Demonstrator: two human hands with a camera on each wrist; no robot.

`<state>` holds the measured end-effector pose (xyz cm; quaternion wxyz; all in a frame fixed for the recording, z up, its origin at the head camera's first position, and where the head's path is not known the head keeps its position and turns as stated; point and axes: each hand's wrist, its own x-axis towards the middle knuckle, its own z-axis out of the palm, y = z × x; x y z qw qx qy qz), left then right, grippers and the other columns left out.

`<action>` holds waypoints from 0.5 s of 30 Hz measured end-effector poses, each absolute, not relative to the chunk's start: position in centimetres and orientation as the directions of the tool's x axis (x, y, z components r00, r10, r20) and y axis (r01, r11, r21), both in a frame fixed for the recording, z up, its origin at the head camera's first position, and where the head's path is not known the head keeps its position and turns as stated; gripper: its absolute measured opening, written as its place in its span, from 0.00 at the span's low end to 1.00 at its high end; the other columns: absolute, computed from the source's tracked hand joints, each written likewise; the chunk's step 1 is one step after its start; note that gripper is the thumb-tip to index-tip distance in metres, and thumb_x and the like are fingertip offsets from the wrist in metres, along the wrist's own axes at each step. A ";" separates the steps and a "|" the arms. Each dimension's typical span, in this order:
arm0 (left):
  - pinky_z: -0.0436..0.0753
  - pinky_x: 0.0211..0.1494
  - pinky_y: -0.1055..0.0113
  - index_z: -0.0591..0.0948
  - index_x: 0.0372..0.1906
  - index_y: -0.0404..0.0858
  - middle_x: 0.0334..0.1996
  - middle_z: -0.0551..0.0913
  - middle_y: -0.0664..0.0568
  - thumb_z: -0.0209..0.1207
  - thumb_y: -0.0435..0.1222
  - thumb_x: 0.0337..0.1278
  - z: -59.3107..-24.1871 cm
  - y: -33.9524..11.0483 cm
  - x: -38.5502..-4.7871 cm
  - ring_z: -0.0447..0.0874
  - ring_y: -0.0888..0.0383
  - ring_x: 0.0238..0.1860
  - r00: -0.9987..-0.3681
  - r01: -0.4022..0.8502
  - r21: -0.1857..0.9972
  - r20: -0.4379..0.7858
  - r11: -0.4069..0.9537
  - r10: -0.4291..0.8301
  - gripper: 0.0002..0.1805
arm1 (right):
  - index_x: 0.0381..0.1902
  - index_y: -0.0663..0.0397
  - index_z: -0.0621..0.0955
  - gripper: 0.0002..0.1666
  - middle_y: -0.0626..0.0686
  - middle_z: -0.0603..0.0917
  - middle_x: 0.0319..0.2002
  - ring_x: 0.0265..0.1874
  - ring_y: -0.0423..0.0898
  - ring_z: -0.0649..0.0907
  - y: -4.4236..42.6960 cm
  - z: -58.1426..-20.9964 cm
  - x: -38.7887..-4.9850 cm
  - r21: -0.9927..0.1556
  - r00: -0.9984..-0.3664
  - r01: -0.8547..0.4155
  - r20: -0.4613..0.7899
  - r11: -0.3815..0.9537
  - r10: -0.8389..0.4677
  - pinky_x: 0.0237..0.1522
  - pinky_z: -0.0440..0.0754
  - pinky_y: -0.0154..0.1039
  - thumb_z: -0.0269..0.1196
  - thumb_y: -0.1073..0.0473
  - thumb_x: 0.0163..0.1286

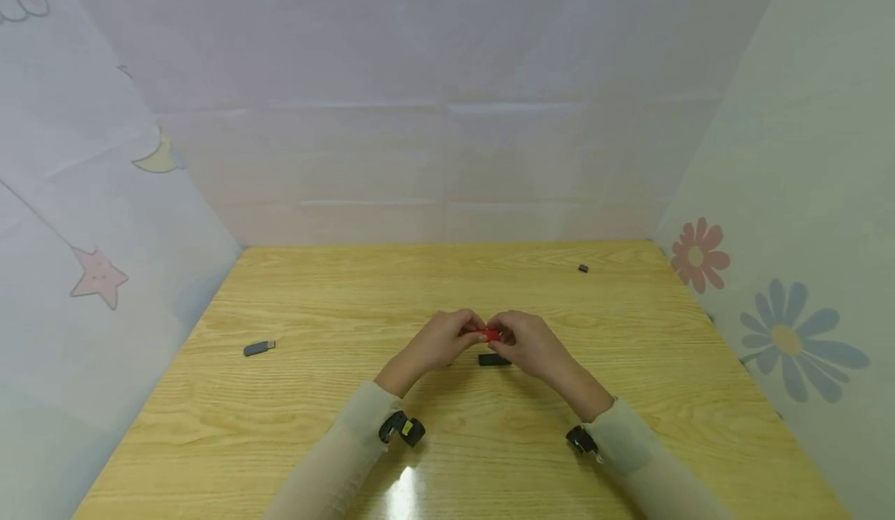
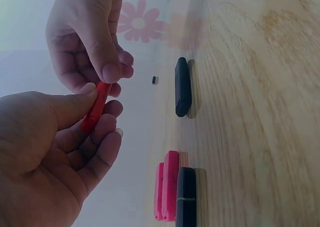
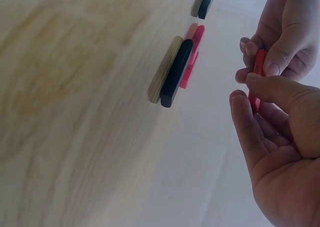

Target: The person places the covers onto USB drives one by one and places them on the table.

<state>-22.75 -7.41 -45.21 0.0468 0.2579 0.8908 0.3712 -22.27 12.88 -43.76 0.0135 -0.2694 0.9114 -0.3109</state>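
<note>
My left hand point(image 1: 445, 339) and right hand point(image 1: 527, 341) meet above the middle of the table, both pinching a small red USB stick point(image 1: 492, 335). In the left wrist view, the left thumb and fingers hold the lower end of the red stick point(image 2: 96, 109), while the right hand point(image 2: 82, 37) pinches its upper end. The right wrist view shows the stick point(image 3: 257, 79) between both sets of fingertips; its plug cannot be made out. Beneath the right hand lies a black stick point(image 1: 493, 360). Two pink pieces point(image 2: 170, 187) and a dark stick point(image 2: 186, 202) lie nearby, mostly hidden in the head view.
At the table's left lies a grey USB stick point(image 1: 259, 347) with a metal plug. A small dark piece point(image 1: 583, 268) sits near the back right. Wall sheets point(image 1: 447, 178) border the wooden table point(image 1: 336, 287) at the back and both sides.
</note>
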 end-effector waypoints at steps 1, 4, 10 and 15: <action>0.83 0.41 0.72 0.83 0.50 0.40 0.42 0.89 0.53 0.60 0.43 0.72 -45.3 -7.4 -22.8 0.88 0.59 0.41 -0.865 0.420 0.684 0.103 0.597 0.491 0.12 | 0.45 0.56 0.85 0.11 0.49 0.86 0.38 0.33 0.39 0.84 12.9 -43.8 -22.4 -0.569 -0.855 -0.483 0.142 0.665 -0.500 0.34 0.83 0.33 0.72 0.64 0.64; 0.83 0.43 0.72 0.83 0.51 0.40 0.43 0.89 0.53 0.59 0.44 0.72 -45.5 -7.3 -23.0 0.87 0.62 0.41 -0.872 0.411 0.670 0.092 0.618 0.480 0.13 | 0.44 0.55 0.85 0.10 0.48 0.86 0.37 0.32 0.38 0.83 13.0 -43.9 -22.7 -0.553 -0.856 -0.485 0.140 0.678 -0.498 0.33 0.83 0.34 0.72 0.63 0.65; 0.82 0.40 0.70 0.82 0.54 0.39 0.44 0.87 0.52 0.61 0.44 0.71 -45.2 -7.2 -23.1 0.83 0.63 0.39 -0.883 0.401 0.627 0.070 0.668 0.464 0.16 | 0.43 0.55 0.86 0.10 0.49 0.87 0.37 0.32 0.39 0.83 13.2 -44.4 -23.4 -0.533 -0.865 -0.469 0.116 0.704 -0.489 0.34 0.84 0.36 0.72 0.63 0.65; 0.80 0.39 0.70 0.83 0.51 0.39 0.42 0.86 0.53 0.65 0.39 0.68 -45.1 -6.9 -23.5 0.79 0.63 0.36 -0.878 0.425 0.573 0.071 0.701 0.474 0.12 | 0.43 0.55 0.86 0.08 0.49 0.86 0.36 0.31 0.39 0.83 13.5 -44.8 -24.0 -0.528 -0.879 -0.435 0.076 0.729 -0.470 0.33 0.83 0.37 0.71 0.63 0.66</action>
